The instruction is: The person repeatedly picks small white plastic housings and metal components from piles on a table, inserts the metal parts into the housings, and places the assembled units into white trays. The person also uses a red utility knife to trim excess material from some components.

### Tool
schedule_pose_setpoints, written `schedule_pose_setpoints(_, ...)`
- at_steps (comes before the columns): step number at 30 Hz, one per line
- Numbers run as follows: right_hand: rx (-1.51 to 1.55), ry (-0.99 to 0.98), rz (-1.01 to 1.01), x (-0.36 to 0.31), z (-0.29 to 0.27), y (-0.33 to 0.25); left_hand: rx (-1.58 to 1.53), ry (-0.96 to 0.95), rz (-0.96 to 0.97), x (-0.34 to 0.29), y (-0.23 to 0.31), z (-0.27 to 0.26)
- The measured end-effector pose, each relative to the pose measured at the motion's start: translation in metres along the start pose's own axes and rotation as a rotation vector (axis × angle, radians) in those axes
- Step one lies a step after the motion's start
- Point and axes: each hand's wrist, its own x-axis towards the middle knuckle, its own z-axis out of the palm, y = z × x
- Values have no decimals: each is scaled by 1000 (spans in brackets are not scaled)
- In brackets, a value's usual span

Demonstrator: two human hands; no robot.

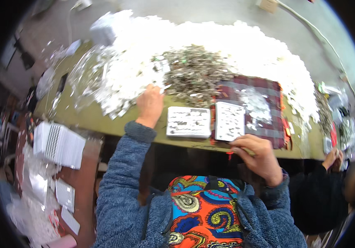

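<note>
My left hand (150, 104) reaches out over the olive table (90, 120) to the edge of a big heap of small white pieces (243, 45); its fingertips pinch one small white piece. Just right of it lies a grey pile of small metal parts (194, 72). Near the table's front edge my right hand (256, 155) has curled fingers, at the lower edge of a white card (229, 120) studded with small dark parts. I cannot tell whether it grips anything. A second white card stack (188, 121) lies between my hands. The right card rests on a plaid cloth (264, 107).
Clear plastic bags (84, 74) lie at the table's left end. Stacks of white cards (59, 144) sit on a brown surface at lower left. Another person's hand (333, 158) works at the right edge beside more small parts (324, 109). A white cable (314, 29) runs across the floor.
</note>
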Motion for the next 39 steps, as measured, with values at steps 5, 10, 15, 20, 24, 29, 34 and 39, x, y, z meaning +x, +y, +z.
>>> schedule_pose_setpoints(5, 76, -4, -155, -10, 25, 33, -40, -126, 74, 23, -6, 21)
schedule_pose_setpoints(10, 108, 53, -147, -24, 27, 55, -595, -553, -413, 32, -22, -11)
schedule_pose_setpoints(15, 156, 75, -22, -33, 17, 71, -147, -386, -63, 16, -14, -20)
schedule_pose_setpoints(20, 123, 150, -37, -37, 9, 85, 121, -359, 87, 6, -7, -11)
schedule_pose_setpoints(24, 134, 258, 63, -41, -3, 97, 95, -416, 32, 12, -20, -11)
schedule_pose_setpoints(29, 84, 426, 261, -33, -12, 119, -795, -451, -565, 10, -33, -35)
schedule_pose_setpoints(34, 56, 324, 258, -1, -9, 124, -1543, -245, -722, -30, -1, -65)
schedule_pose_setpoints(39, 36, 159, 158, 50, -6, 114, -1892, -353, -771, -69, 50, -76)
